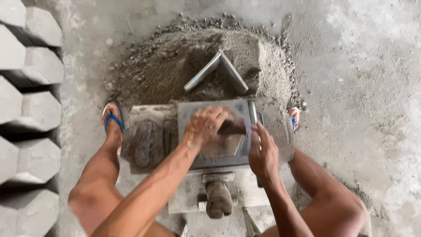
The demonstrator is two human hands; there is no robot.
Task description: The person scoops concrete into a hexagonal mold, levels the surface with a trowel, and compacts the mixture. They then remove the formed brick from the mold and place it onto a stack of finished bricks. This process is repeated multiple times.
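Your left hand (205, 127) lies palm-down on the grey square metal mould (213, 134), fingers (219, 115) curled loosely and pressing into the damp grey mix filling its hexagonal opening; they clasp nothing that shows, though motion blur hides the fingertips. Your right hand (263, 151) sits just beside those fingers, at the mould's right edge, closed around a slim upright metal lever (253, 114); how tightly it closes you cannot tell from here.

Directly beyond your left fingertips, a bent grey metal angle scoop (218, 70) lies on the heap of grey sand-and-cement mix (175, 61), well apart from both hands. Below your wrists, toward your body, a mortar-crusted rounded handle (218, 199) sticks out from the press base (193, 193). Left of your left fingers, on the same stand, rests a dirty dark metal plate (144, 142). Your feet in blue flip-flop sandals (115, 120) flank the mould. Far to the left of your hands, rows of pale grey hexagonal concrete paving blocks (39, 66) stand stacked on the concrete floor (372, 87).
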